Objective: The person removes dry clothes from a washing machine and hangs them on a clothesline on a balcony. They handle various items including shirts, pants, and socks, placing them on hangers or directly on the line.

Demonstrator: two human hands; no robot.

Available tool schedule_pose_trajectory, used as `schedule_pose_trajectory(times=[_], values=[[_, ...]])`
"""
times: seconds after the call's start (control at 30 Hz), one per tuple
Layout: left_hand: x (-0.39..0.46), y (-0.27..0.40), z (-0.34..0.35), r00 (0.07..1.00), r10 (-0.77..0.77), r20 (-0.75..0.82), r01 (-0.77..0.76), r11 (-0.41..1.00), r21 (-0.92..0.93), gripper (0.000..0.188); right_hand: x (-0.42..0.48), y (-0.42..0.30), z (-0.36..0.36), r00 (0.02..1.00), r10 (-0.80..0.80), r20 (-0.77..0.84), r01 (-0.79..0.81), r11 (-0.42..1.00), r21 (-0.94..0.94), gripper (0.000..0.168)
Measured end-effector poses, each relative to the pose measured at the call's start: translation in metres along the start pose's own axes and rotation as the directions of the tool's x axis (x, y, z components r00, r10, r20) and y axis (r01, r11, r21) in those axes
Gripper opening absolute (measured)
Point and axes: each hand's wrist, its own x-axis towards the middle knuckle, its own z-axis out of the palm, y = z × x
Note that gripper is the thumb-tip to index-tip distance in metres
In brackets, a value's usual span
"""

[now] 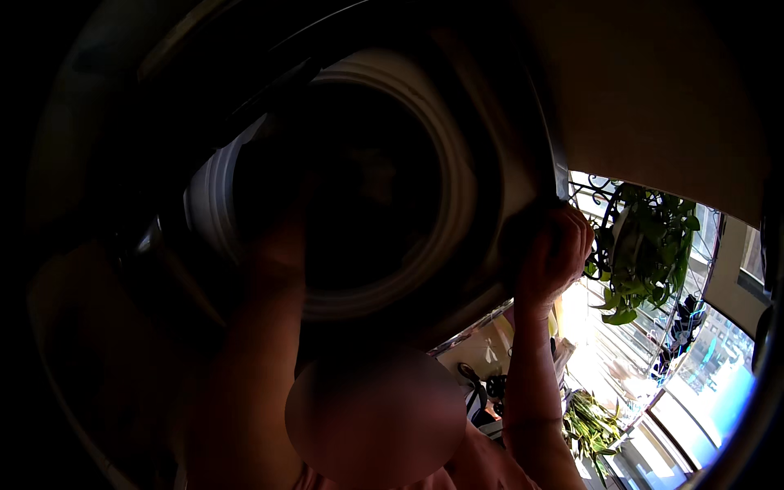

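Note:
In front of me is the round, dark opening (pixel 361 184) of what looks like a front-loading washing machine. A pale ribbed rubber gasket (pixel 450 202) rings it. My left forearm (pixel 263 324) reaches up into the lower left of this opening. The left hand itself is lost in the dark, so what it touches does not show. At the right edge of the machine's casing (pixel 520 184), my right hand (pixel 554 245) is curled with its fingers bent round the rim. A faint, lighter patch inside the drum is too dim to name.
Right of the machine, a bright window (pixel 716 380) has a trailing potted plant (pixel 649 245) on a black scrolled metal rack (pixel 603 196). Lower down stands another leafy plant (pixel 591 422). Small dark objects (pixel 481 392) lie beside my right forearm. Deep shadow covers the left side.

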Motion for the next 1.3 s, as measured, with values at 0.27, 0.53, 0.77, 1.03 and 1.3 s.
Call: schedule_pose_trajectory(times=[0.27,0.53,0.77,1.03,1.3], values=[[0.017,0.047,0.061,0.981,0.193,-0.022,-0.195,0.974,-0.116,0.048,0.003,-0.002,0.012,1.0,0.015,-0.004,-0.015,0.997,0.07,0.019],[0.036,0.213,0.075,0.997,0.075,-0.032,-0.077,0.746,-0.661,0.05,-0.001,-0.004,0.02,1.0,0.01,0.02,-0.011,0.999,0.039,0.02],[0.039,0.247,0.037,0.988,0.14,-0.066,-0.154,0.89,-0.429,0.057,-0.004,-0.002,0.025,0.995,0.098,0.02,-0.1,0.99,0.095,0.017],[0.068,0.173,0.076,0.979,0.192,0.069,-0.184,0.978,-0.1,0.044,0.001,-0.008,0.023,0.999,0.027,0.029,-0.032,0.98,0.198,0.018],[0.025,0.166,0.074,0.918,0.386,0.092,-0.395,0.911,0.116,0.038,-0.006,0.006,0.016,0.992,0.126,0.006,-0.124,0.966,0.227,0.019]])
